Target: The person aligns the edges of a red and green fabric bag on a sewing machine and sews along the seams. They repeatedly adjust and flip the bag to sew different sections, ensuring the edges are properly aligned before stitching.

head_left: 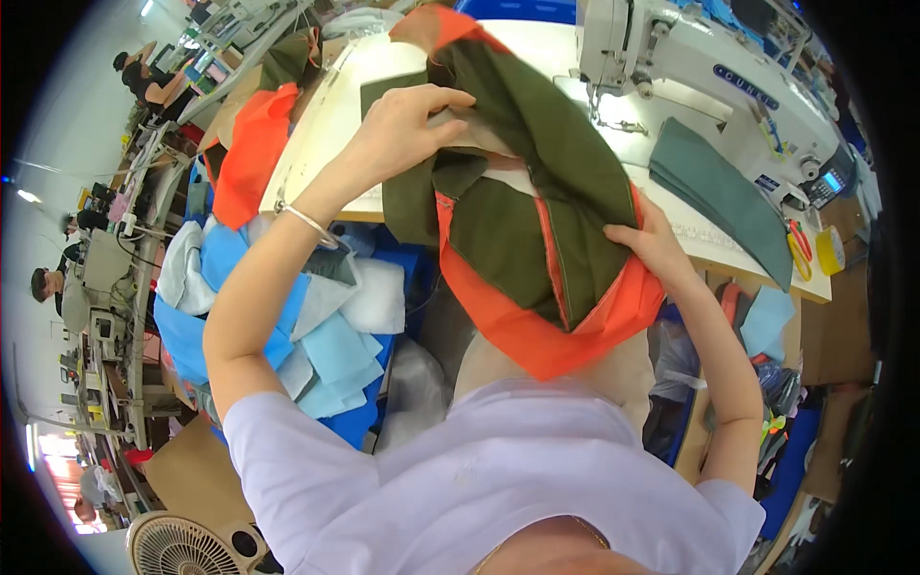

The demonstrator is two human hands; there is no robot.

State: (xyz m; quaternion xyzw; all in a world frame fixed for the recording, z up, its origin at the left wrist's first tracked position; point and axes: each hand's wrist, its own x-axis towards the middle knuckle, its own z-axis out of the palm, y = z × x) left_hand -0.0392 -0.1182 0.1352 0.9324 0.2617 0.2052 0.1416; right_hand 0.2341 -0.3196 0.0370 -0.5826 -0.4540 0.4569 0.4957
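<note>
An olive-green and orange fabric piece [585,192] with seams hangs over the front edge of the white table [321,149] and down toward my lap. My left hand [417,125] pinches its upper left part, where a pale lining shows. My right hand [652,240] grips the right side, thumb on the green cloth beside the orange border [537,345]. Just beyond sits a white sewing machine [709,86], with a folded grey-green cloth [719,201] on the table to the right of the fabric.
Orange scissors [799,251] and yellow tape [830,251] lie at right. More orange cloth [249,153] is at back left, above blue and white pieces [326,355]. A fan [192,548] stands lower left. Co-workers [153,86] work along benches at far left. A blue bin [515,10] is behind.
</note>
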